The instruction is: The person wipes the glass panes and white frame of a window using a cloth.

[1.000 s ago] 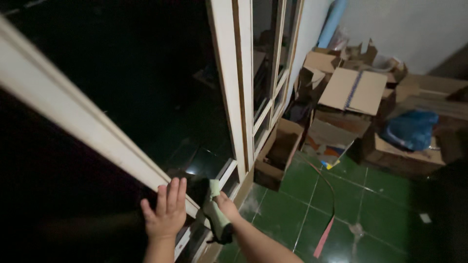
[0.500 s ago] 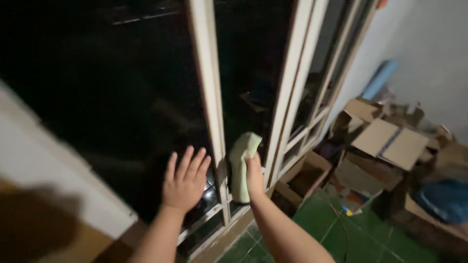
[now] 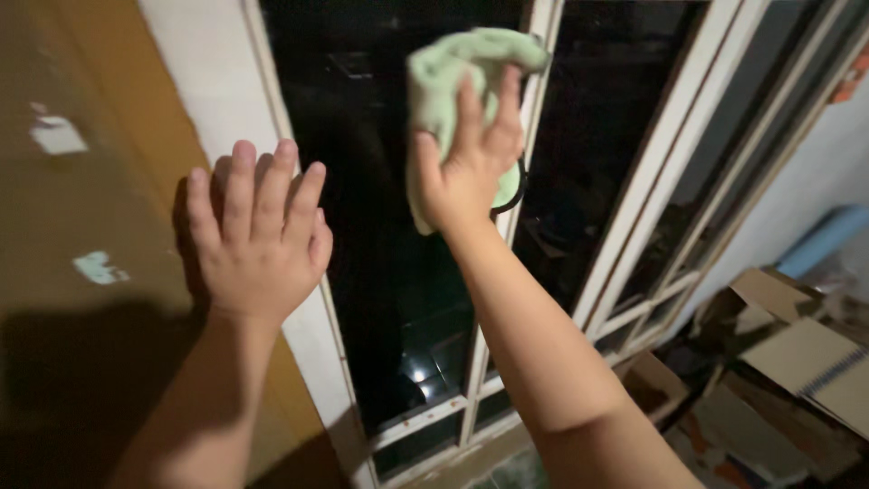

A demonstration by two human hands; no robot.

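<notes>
From the head camera, the right hand point(image 3: 471, 154) presses a pale green cloth point(image 3: 453, 86) flat against the dark glass pane point(image 3: 380, 272), fingers spread over the cloth with its folds bunching out above and below the palm. The left hand point(image 3: 258, 231) holds nothing, fingers straight and close together, laid flat on the white window frame point(image 3: 231, 100) just left of that pane, level with and a little lower than the right. Below and to the right of the right forearm lie cardboard boxes point(image 3: 797, 362) on the floor.
</notes>
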